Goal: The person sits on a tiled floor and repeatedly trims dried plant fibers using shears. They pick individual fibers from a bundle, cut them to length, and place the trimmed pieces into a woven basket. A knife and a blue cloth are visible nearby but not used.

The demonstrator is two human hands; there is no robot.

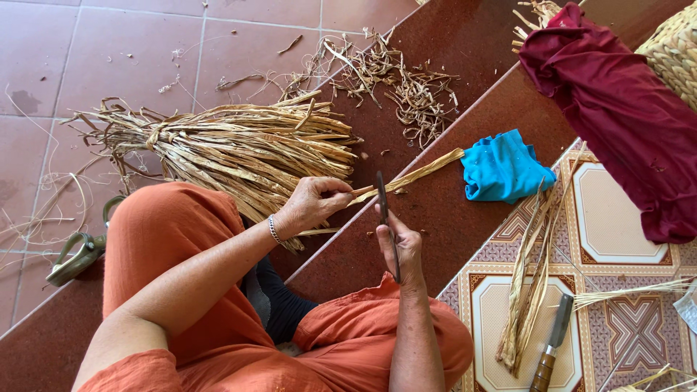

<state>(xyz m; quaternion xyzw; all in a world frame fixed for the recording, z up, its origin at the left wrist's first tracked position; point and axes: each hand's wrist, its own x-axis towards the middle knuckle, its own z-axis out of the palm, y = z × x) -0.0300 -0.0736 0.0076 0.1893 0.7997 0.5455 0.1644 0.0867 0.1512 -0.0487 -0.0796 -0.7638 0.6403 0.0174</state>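
**A:** What do the hands hold on the red stone step [465,210]?

**B:** The left hand [314,205] pinches the near end of a dried reed strip [414,176], its grip closed on the fibre. The strip runs up and to the right, its far tip just short of a crumpled blue cloth [502,167]. The right hand [403,250] is closed around a thin dark blade [385,218], held upright and crossing the strip just beside the left fingertips.

**A:** And around them?

**B:** A tied bundle of dried reeds [232,149] lies behind the left hand, partly over the orange-trousered knee [163,236]. Trimmed scraps [396,80] litter the step above. A dark red cloth [617,109] drapes over a woven basket [675,51] at upper right. On the patterned tile floor [617,225], a loose sheaf of reeds [528,290] lies beside a wooden-handled knife [553,345]. A green sandal [80,250] sits at the left, near the knee.

**A:** Anything blocking the work?

**B:** The bundle crowds the left hand; the strip itself lies clear.
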